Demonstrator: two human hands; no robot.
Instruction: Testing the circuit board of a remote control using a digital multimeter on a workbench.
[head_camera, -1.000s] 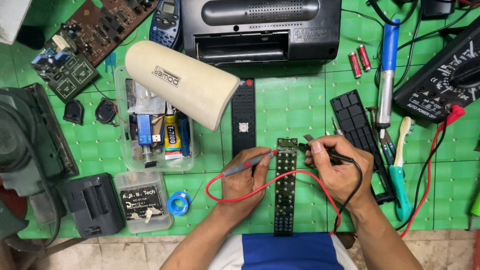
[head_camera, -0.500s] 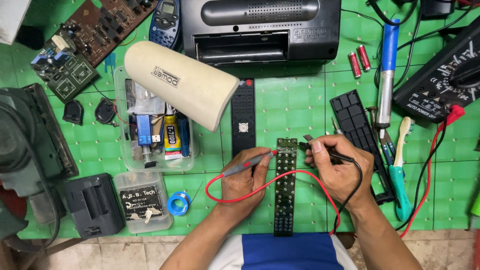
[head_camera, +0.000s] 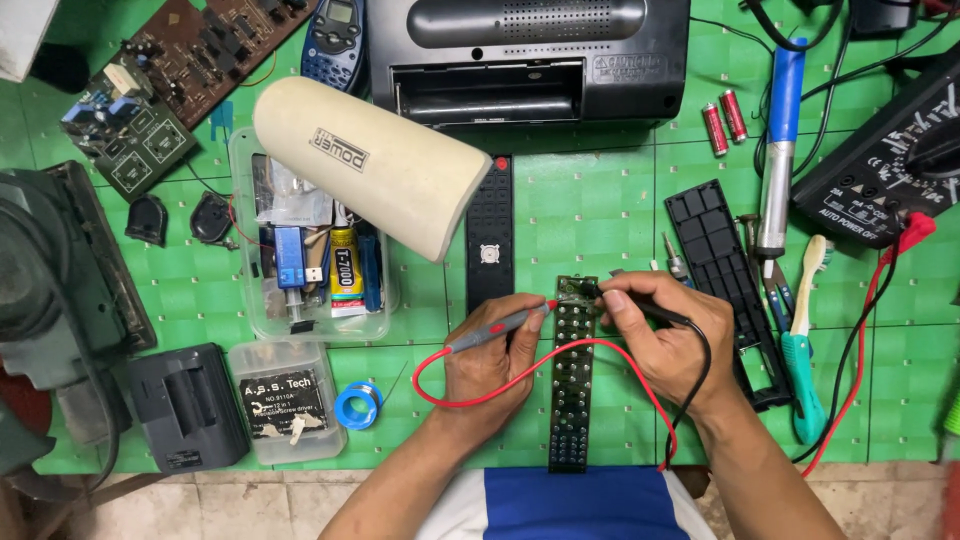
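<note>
Desk, green mat; black meter at right edge. Long circuit board lies flat at the near edge, centre. Left hand pinches the red probe, tip on the board's far end. Right hand pinches the black probe, tip just beside it. Judgement: brace wrists on desk, keep tips steady and apart on separate pads, leads clear of the board.

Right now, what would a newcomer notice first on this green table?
Low in the middle, the left hand and right hand press a red probe and a black probe to the top of a long circuit board. Above them lies a big cream lamp shade.
</note>
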